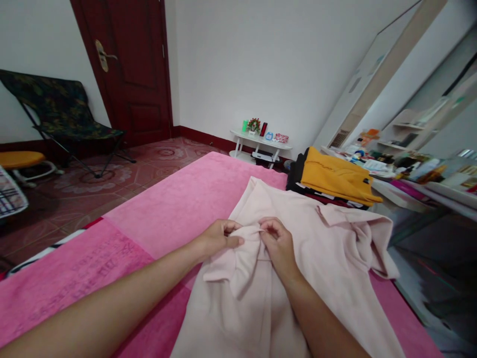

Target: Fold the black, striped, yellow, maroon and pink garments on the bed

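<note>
A pale pink long-sleeved garment (316, 258) lies spread over the pink bed cover. My left hand (222, 237) pinches the garment's left sleeve, which is bunched and folded inward over the body. Close beside it, my right hand (278, 243) grips another bit of the same sleeve between thumb and fingers. The cloth between the two hands is raised and creased, with its cuff end hanging toward me. On the right, the other sleeve (376, 238) lies folded and twisted at the bed's edge. Some fingertips are hidden in the fabric.
A stack of folded clothes, a mustard yellow one (335, 174) on top, sits at the bed's far right corner. Right of the bed is a cluttered dressing table (413, 191). A small white shelf table (261, 140) stands by the wall; a camouflage folding chair (59, 112) is at left.
</note>
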The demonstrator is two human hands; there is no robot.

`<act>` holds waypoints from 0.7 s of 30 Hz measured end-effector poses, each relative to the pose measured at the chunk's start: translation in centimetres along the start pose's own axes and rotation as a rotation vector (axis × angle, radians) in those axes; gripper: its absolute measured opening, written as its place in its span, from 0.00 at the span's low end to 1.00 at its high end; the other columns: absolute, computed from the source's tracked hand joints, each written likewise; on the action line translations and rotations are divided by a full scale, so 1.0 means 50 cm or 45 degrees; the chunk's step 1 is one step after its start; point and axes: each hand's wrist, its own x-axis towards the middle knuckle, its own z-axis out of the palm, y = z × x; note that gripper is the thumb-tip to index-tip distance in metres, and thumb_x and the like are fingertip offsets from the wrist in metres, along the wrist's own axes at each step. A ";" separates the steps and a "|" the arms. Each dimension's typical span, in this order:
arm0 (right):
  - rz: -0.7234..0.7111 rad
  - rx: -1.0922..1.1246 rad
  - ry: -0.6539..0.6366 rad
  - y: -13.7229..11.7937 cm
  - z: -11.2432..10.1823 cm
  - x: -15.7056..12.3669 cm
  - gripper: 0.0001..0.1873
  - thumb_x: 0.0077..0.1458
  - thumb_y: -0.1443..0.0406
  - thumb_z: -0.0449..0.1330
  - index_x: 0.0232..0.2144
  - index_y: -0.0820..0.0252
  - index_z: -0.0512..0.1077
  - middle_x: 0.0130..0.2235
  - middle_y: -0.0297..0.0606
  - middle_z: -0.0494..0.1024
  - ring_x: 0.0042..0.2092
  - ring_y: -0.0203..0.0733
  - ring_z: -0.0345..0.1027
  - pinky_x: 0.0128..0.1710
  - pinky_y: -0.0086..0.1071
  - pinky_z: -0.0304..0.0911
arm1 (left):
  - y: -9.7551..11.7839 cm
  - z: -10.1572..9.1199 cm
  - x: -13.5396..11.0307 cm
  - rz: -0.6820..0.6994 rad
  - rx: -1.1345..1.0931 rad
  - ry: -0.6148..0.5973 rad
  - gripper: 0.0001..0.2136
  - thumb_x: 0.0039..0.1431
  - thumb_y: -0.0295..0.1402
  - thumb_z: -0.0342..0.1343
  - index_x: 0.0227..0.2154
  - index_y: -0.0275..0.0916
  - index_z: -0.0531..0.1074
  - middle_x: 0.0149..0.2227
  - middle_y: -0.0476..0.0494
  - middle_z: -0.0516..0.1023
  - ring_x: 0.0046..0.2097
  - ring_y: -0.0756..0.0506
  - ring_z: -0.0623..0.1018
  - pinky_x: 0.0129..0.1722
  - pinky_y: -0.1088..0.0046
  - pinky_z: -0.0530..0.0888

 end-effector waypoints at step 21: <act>-0.366 -0.481 -0.283 -0.070 0.034 -0.027 0.16 0.55 0.59 0.58 0.19 0.59 0.67 0.23 0.33 0.70 0.27 0.35 0.62 0.28 0.28 0.53 | -0.052 0.029 0.016 0.467 0.595 0.163 0.02 0.45 0.27 0.54 0.22 0.35 0.66 0.23 0.53 0.65 0.28 0.52 0.65 0.25 0.79 0.60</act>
